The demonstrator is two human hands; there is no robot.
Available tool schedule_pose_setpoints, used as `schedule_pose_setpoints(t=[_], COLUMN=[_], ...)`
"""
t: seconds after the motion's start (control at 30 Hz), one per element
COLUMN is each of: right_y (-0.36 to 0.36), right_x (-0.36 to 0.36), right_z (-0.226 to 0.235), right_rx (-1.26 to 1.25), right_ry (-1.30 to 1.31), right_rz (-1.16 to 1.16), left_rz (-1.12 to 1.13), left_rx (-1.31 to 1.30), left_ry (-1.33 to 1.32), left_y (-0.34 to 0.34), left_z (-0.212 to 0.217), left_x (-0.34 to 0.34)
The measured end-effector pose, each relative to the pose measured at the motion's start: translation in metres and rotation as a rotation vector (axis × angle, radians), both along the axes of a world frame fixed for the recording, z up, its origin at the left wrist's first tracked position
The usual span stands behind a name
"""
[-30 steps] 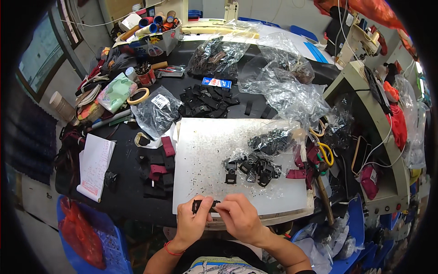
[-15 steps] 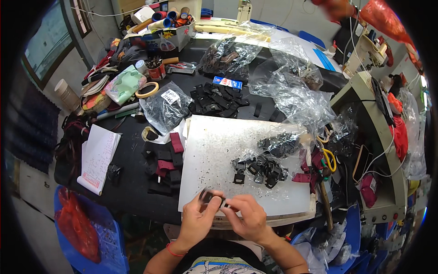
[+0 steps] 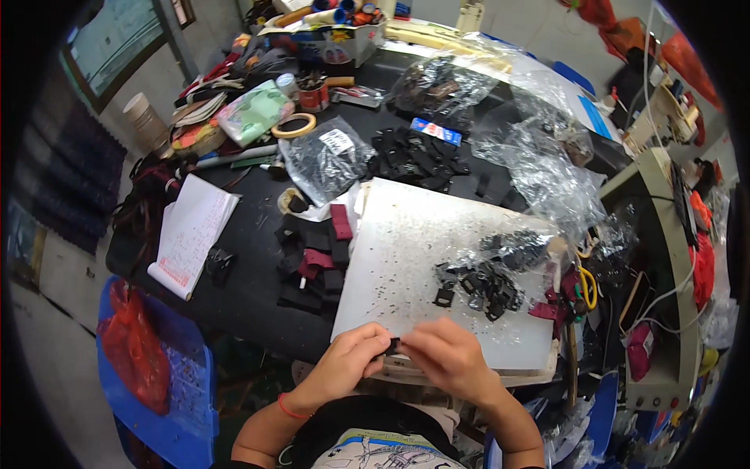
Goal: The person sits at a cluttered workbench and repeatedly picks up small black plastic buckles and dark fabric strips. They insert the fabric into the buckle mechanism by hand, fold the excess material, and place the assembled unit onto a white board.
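Observation:
Close to the board's front edge, my left hand (image 3: 357, 361) is closed, pinching a small black strap piece (image 3: 394, 345) between thumb and fingers. My right hand (image 3: 447, 353) is right beside it at the piece's other end. Motion blurs its fingers, so whether they grip the piece is unclear. Beyond my hands, black plastic buckles (image 3: 488, 288) lie heaped on the white board (image 3: 391, 242), partly in clear plastic. Left of the board sits a pile of black and maroon strap pieces (image 3: 316, 262).
More black pieces (image 3: 414, 160) lie past the board, near a bagged batch (image 3: 324, 160). An open notebook (image 3: 195, 230) rests at the left. Yellow-handled scissors (image 3: 587, 289) are at the right. A blue chair (image 3: 187, 375) with a red bag stands lower left.
The view has swung, so the table appears shifted right and upward. My left hand keeps hold of the strap piece, while my right hand has moved slightly and is blurred.

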State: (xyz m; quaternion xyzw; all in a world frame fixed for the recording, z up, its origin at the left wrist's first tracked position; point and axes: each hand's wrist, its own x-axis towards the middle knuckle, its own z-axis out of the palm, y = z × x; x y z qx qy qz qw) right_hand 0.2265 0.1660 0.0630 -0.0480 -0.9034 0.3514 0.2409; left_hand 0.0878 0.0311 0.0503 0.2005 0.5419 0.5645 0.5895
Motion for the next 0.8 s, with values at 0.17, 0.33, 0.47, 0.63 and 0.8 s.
schedule_pose_setpoints(t=[0.17,0.33,0.47,0.63,0.8], right_y=[-0.003,-0.007,-0.010,-0.005,-0.010], right_x=[0.004,0.001,0.001,0.006,-0.003], right_z=[0.002,-0.004,-0.015,-0.019,-0.020], right_rx=[-0.014,-0.002,0.046,-0.022,-0.072], right_ry=[-0.018,0.017,0.081,0.096,0.196], right_rz=[0.157,0.156,0.029,-0.199,-0.261], left_rz=[-0.135,-0.151,-0.104,0.700,0.814], left_rx=[-0.050,-0.077,-0.079,-0.126,-0.076], left_ry=[-0.402,-0.274,0.046,1.367,1.377], left_y=[-0.007,-0.009,-0.005,0.024,0.030], left_z=[-0.008,-0.006,0.007,-0.015,-0.047], left_x=[-0.015,-0.014,-0.023,-0.109,-0.149])
